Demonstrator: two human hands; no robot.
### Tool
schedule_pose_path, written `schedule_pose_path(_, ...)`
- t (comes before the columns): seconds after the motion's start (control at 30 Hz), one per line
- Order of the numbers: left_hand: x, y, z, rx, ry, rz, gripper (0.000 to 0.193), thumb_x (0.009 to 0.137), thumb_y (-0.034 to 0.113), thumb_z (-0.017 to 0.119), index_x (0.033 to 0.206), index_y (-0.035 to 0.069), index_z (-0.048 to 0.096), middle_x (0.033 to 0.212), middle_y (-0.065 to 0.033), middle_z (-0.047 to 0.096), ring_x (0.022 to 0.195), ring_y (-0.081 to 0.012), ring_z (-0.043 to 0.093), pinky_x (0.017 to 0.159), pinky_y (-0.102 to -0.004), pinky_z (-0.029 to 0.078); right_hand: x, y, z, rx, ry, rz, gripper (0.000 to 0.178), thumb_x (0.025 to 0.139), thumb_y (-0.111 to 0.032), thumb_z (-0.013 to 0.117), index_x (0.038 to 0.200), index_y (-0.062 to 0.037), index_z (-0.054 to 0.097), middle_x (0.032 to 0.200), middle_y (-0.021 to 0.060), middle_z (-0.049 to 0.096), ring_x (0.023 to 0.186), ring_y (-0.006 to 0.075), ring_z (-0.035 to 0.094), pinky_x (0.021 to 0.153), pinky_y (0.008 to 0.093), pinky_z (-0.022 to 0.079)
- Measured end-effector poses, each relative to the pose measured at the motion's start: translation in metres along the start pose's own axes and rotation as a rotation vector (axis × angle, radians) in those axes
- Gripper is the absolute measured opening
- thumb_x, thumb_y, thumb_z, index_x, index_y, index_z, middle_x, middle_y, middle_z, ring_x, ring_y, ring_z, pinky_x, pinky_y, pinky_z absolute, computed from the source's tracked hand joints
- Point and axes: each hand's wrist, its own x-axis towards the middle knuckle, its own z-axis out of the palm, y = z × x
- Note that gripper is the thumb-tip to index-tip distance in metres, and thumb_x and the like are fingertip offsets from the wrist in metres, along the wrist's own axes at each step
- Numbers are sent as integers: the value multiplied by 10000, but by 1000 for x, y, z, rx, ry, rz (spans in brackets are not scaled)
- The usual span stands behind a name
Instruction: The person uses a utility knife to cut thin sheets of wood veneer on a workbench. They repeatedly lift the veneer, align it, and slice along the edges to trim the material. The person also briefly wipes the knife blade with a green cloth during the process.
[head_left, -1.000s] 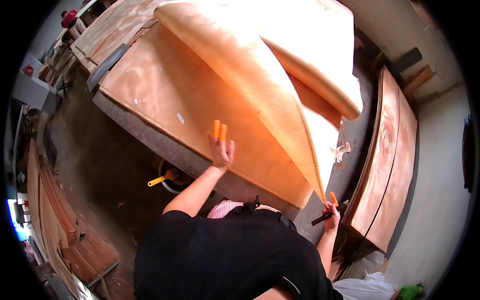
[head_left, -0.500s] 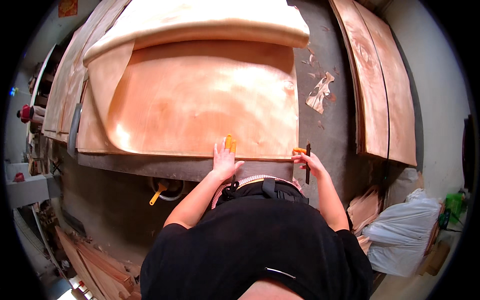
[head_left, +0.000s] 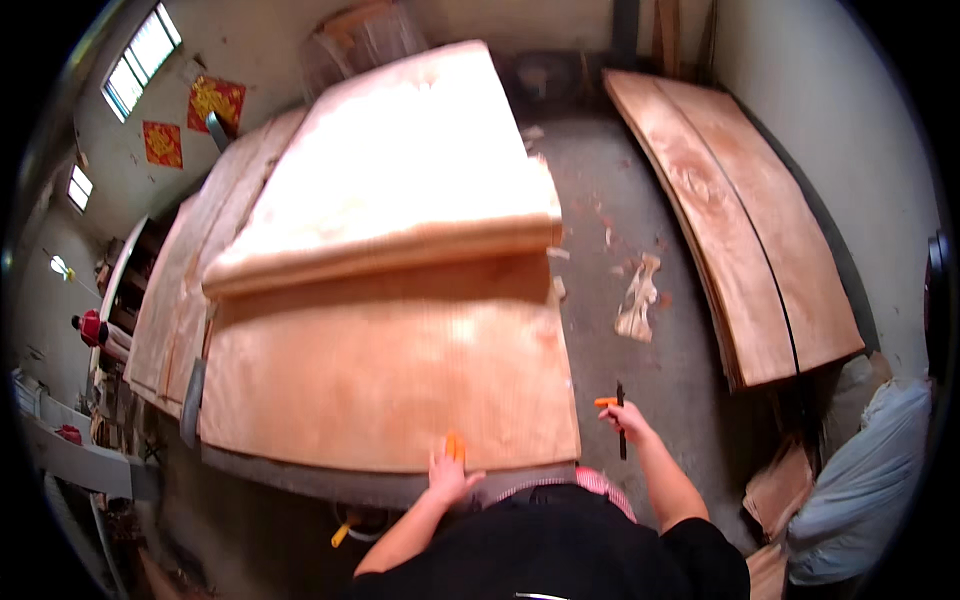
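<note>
A sheet of pale wood veneer (head_left: 390, 370) lies over the stack in front of me, its far part doubled back in a thick fold (head_left: 400, 240). My left hand (head_left: 455, 478) rests on the near edge of the sheet, right of its middle, fingers stretched out and orange covers on two of them. Off the sheet's right side, my right hand (head_left: 628, 422) is closed around a slim, dark, stick-like tool (head_left: 621, 440) held upright. An orange cover shows on one finger of that hand. The tool's exact kind cannot be made out.
Another veneer stack (head_left: 740, 240) stands to the right, with a dark line along it. Torn veneer scraps (head_left: 637, 300) lie on the floor between. A yellow-handled scraper (head_left: 342, 532) is below the table's near edge. At far left a person (head_left: 95, 328) in red is visible.
The view has tipped up and shows more of the room. The sheet's curled left front corner now lies flat. My right hand has moved away from the sheet's right edge with the dark tool.
</note>
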Motion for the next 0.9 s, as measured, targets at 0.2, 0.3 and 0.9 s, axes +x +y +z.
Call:
schedule_pose_path(0.2,-5,-3,0,31,-5,-53,830,717,606,525,1293,40,331,1384,-145,245,1282,-270,215,981,-490,246,19,-132,28,-6,-194,-275,261,873,-262,462,974,-81,620,601,-42,507,449,35,331,401,195,265)
schedule_pose_path(0.3,4,0,4,-12,-65,-98,846,718,628,505,1307,48,325,1393,-139,236,1290,-261,209,984,-468,253,39,-238,24,-101,-333,-438,278,838,-338,536,1002,-120,591,659,-58,533,499,18,364,419,181,267)
schedule_pose_path(0.9,2,13,-5,8,-216,-300,841,728,649,474,1349,122,266,1435,-77,140,1304,-221,189,976,-446,303,-36,-744,224,135,-291,-1168,286,866,-326,527,1064,-121,554,572,-48,425,435,43,309,381,186,244)
